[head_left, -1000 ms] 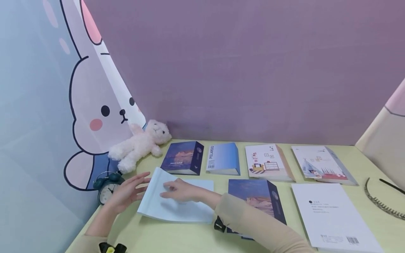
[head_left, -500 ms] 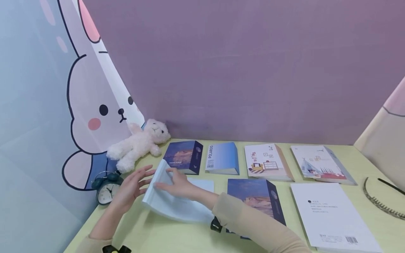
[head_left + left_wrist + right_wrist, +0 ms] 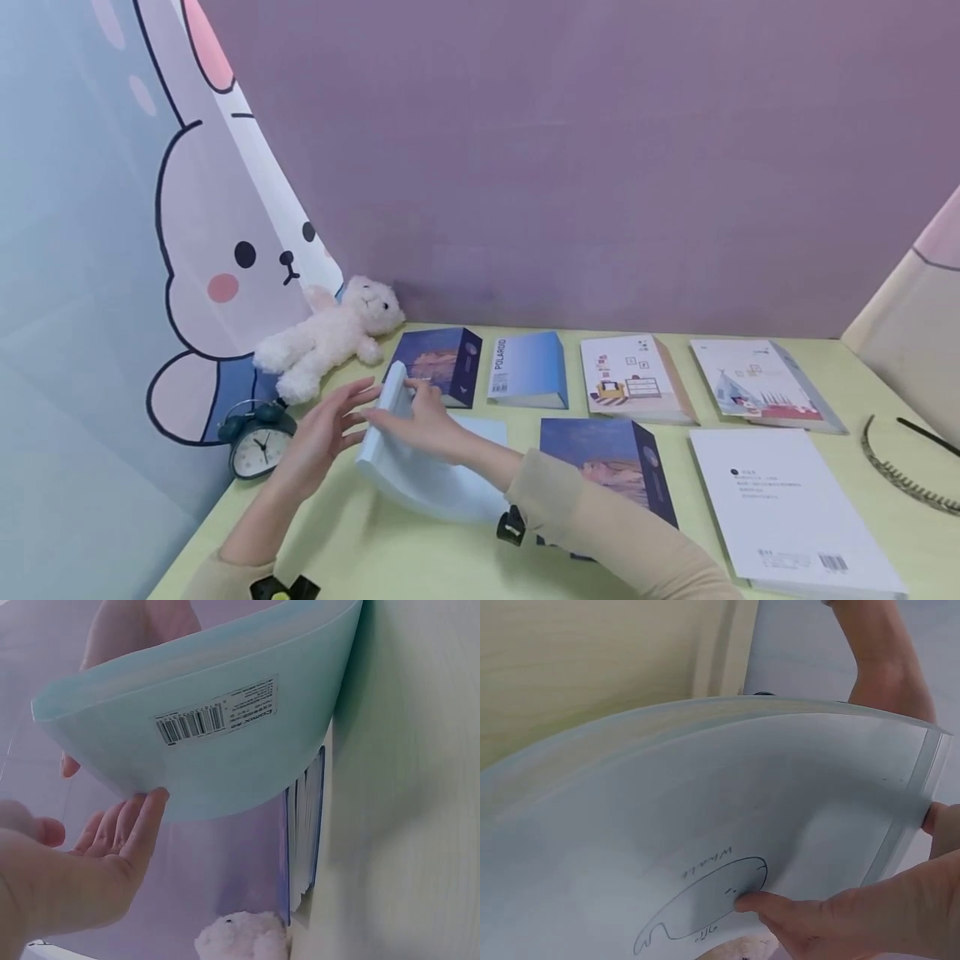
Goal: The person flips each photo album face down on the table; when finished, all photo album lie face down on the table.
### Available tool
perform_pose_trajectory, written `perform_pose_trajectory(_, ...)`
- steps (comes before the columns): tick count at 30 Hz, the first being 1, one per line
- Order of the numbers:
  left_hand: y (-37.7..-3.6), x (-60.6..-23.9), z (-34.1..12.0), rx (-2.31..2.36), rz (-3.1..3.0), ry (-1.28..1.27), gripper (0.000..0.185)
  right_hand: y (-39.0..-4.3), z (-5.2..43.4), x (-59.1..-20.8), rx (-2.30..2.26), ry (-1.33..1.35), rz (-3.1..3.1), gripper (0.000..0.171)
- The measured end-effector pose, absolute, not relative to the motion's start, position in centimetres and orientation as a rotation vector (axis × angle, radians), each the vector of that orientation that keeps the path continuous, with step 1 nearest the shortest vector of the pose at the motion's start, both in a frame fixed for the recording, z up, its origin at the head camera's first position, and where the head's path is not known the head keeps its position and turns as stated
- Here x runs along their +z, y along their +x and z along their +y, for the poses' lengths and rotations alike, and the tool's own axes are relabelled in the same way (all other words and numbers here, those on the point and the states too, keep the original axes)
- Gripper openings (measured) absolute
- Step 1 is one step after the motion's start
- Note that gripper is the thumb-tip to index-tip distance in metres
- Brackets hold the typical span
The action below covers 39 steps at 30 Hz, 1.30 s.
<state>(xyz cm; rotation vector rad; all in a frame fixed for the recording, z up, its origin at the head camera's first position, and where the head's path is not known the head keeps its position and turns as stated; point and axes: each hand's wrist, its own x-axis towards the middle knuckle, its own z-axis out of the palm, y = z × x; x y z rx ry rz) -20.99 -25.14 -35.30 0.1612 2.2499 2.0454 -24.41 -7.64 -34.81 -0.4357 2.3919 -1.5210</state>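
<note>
The person's right hand (image 3: 420,421) grips the spine edge of a thin pale-blue soft-cover notebook (image 3: 427,479), thumb on one face and fingers (image 3: 780,907) curled onto the cover beside a small whale drawing, bending that edge up off the pale yellow-green table (image 3: 420,567). The notebook's far edge appears to rest on the table just left of a dark-blue photo album with a sunset picture (image 3: 607,462). The left hand (image 3: 318,437) stands just beside the raised edge with its fingers (image 3: 142,821) straight and relaxed, their tips touching the barcoded back cover; it grasps nothing.

By the look of it, the step in hand is lifting or turning the notebook over, about halfway through the tilt. The next move likely calls for the left hand to support the back cover, since the thin covers flex a good deal and could flop or slip.

Behind the hands lie a second dark-blue album (image 3: 438,367), a light-blue album marked POLAROID (image 3: 528,371) and two illustrated white albums (image 3: 633,379). A fluffy white toy bear (image 3: 330,333) and a small green alarm clock (image 3: 258,442) sit to the left, near the notebook.
</note>
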Motion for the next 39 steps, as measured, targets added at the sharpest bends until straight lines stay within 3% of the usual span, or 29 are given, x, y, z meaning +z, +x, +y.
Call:
perform_pose_trajectory(13,-21.1,-36.2,-23.6,2.113,2.013,0.333,0.063,-26.1,-5.6,-34.6,-1.855,-0.297,2.036,0.082)
perform_pose_trajectory(25,-20.5,-37.4,-23.0,2.053,1.997,0.626,0.087,-26.1,-4.9,-33.7,-1.945,-0.37,1.993,0.082)
perform_pose_trajectory(39,-19.7,-33.6,-22.4,1.999,2.374,0.889,0.087,-24.6,-6.0,-31.0,-2.288,-0.517,1.602,0.069)
